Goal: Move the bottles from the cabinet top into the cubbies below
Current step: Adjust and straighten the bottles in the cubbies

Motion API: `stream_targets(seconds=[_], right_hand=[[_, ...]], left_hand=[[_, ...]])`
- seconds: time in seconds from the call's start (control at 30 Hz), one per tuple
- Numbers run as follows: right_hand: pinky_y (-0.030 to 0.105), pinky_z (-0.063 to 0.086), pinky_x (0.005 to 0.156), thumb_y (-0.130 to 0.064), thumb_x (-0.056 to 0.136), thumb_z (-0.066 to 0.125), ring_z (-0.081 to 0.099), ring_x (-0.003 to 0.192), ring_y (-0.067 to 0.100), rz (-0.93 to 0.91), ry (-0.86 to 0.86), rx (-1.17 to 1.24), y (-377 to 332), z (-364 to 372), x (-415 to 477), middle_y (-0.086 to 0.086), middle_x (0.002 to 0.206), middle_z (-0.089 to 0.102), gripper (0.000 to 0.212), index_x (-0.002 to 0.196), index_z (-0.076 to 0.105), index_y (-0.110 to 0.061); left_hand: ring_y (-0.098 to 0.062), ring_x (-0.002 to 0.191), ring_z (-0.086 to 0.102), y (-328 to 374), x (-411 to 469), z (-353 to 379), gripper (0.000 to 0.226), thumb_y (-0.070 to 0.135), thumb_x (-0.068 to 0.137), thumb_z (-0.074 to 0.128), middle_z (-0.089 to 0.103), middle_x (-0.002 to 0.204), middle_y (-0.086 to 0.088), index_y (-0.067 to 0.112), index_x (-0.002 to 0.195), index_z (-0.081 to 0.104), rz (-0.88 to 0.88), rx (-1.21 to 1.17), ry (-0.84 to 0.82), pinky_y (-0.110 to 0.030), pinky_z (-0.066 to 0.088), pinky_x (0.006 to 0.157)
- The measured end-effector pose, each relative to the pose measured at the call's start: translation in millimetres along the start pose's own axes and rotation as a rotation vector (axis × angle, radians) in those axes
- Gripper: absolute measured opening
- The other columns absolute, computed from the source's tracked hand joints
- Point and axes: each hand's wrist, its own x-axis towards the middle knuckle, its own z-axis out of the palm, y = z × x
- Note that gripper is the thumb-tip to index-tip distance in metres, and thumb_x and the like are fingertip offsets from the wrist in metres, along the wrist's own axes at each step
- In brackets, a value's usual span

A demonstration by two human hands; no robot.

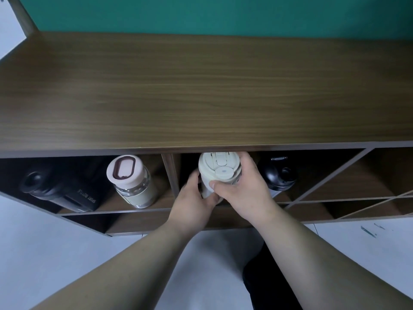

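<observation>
A cream bottle [218,171] with a flip lid stands at the mouth of the middle cubby, under the front edge of the wooden cabinet top [201,90]. Both hands grip it: my left hand [194,198] wraps its lower left side, my right hand [243,186] clasps its right side with the thumb across the lid rim. In the left cubby stand a black sport bottle [60,189] and a glass bottle with a pink lid [130,180]. A black bottle [279,175] stands just right of the cream one, partly hidden by my right hand.
A vertical divider [171,173] separates the left cubby from the middle one. Diagonal wooden slats [330,175] cross the compartment on the right. A lower shelf row [156,222] runs beneath. A green wall [212,14] rises behind the cabinet; pale floor lies below.
</observation>
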Motion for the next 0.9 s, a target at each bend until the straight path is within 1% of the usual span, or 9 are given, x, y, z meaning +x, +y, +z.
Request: stream_targets(seconds=[0.2, 0.3, 0.37, 0.43, 0.57, 0.63, 0.73, 0.83, 0.9], right_hand=[[0.035, 0.052, 0.100, -0.042, 0.052, 0.079, 0.060, 0.116, 0.004, 0.003, -0.021, 0.010, -0.5, -1.1, -1.4, -0.012, 0.125, 0.061, 0.068, 0.111, 0.048, -0.054], [0.018, 0.046, 0.092, -0.036, 0.055, 0.083, 0.055, 0.119, 0.002, -0.016, -0.040, -0.037, -6.5, -7.6, -7.0, -0.012, 0.130, 0.055, 0.075, 0.119, 0.047, -0.048], [0.013, 0.038, 0.090, -0.033, 0.061, 0.083, 0.050, 0.122, 0.003, -0.073, -0.014, -0.112, -13.8, -15.0, -15.9, -0.014, 0.131, 0.049, 0.076, 0.126, 0.046, -0.040], [0.020, 0.039, 0.095, -0.036, 0.069, 0.076, 0.048, 0.125, 0.008, -0.173, 0.072, -0.207, -24.0, -20.5, -30.8, -0.015, 0.130, 0.046, 0.066, 0.128, 0.048, -0.035], [0.027, 0.044, 0.097, -0.040, 0.077, 0.057, 0.056, 0.116, 0.015, -0.384, 0.204, -0.298, -44.5, -2.4, -65.5, -0.007, 0.123, 0.056, 0.046, 0.119, 0.062, -0.022], [0.028, 0.048, 0.088, -0.039, 0.078, 0.055, 0.061, 0.103, 0.014, -0.417, 0.127, -0.307, -46.8, 18.8, -78.6, -0.010, 0.108, 0.065, 0.036, 0.109, 0.066, -0.023], [0.032, 0.054, 0.088, -0.042, 0.079, 0.053, 0.062, 0.102, 0.006, -0.367, -0.124, -0.257, -46.5, 53.2, -85.9, -0.015, 0.108, 0.068, 0.038, 0.111, 0.066, -0.027], [0.033, 0.049, 0.101, -0.045, 0.076, 0.053, 0.059, 0.118, 0.005, -0.212, -0.298, -0.187, -46.0, 86.9, -83.1, -0.017, 0.127, 0.064, 0.053, 0.127, 0.061, -0.033], [0.032, 0.045, 0.106, -0.042, 0.076, 0.058, 0.055, 0.126, 0.005, -0.070, -0.336, -0.123, -46.5, 107.8, -77.2, -0.018, 0.137, 0.059, 0.060, 0.135, 0.053, -0.040]], left_hand=[[-0.008, 0.119, 0.067, -1.8, -1.0, -0.7, 0.073, 0.044, 0.080, 0.078, 0.068, 0.132, 0.018, 0.044, 0.145, 0.045, 0.009, -0.007, -0.007, -0.035, 0.054, 0.102], [-0.006, 0.118, 0.066, -2.2, -4.6, -4.5, 0.074, 0.037, 0.083, 0.081, 0.065, 0.132, 0.019, 0.038, 0.147, 0.044, -0.001, 0.006, -0.015, -0.028, 0.053, 0.100], [0.005, 0.107, 0.065, -4.6, -9.7, -11.0, 0.064, 0.032, 0.086, 0.082, 0.064, 0.121, 0.024, 0.039, 0.139, 0.046, -0.010, 0.031, -0.066, -0.011, 0.051, 0.093], [0.011, 0.097, 0.060, -11.1, -18.0, -19.6, 0.051, 0.025, 0.093, 0.077, 0.056, 0.107, 0.032, 0.039, 0.129, 0.044, -0.030, 0.080, -0.149, 0.001, 0.046, 0.081], [-0.002, 0.106, 0.068, -28.9, -35.8, -47.1, 0.037, 0.037, 0.094, 0.072, 0.073, 0.120, 0.015, 0.029, 0.130, 0.065, -0.039, 0.216, -0.287, -0.015, 0.053, 0.094], [0.000, 0.093, 0.067, -37.3, -42.9, -65.6, 0.028, 0.045, 0.090, 0.069, 0.075, 0.107, 0.012, 0.031, 0.113, 0.070, -0.060, 0.311, -0.296, -0.007, 0.048, 0.078], [0.001, 0.091, 0.069, -47.7, -50.6, -93.0, 0.022, 0.051, 0.073, 0.056, 0.078, 0.098, 0.012, 0.042, 0.088, 0.069, -0.087, 0.333, -0.247, -0.022, 0.054, 0.085], [0.018, 0.081, 0.066, -73.2, -50.6, -116.2, 0.015, 0.029, 0.086, 0.061, 0.076, 0.089, 0.018, 0.042, 0.089, 0.068, -0.143, 0.323, -0.200, -0.012, 0.051, 0.076], [0.005, 0.085, 0.071, -88.5, -47.0, -129.2, 0.013, 0.026, 0.090, 0.065, 0.077, 0.091, 0.014, 0.031, 0.099, 0.072, -0.188, 0.324, -0.121, -0.019, 0.055, 0.078]])
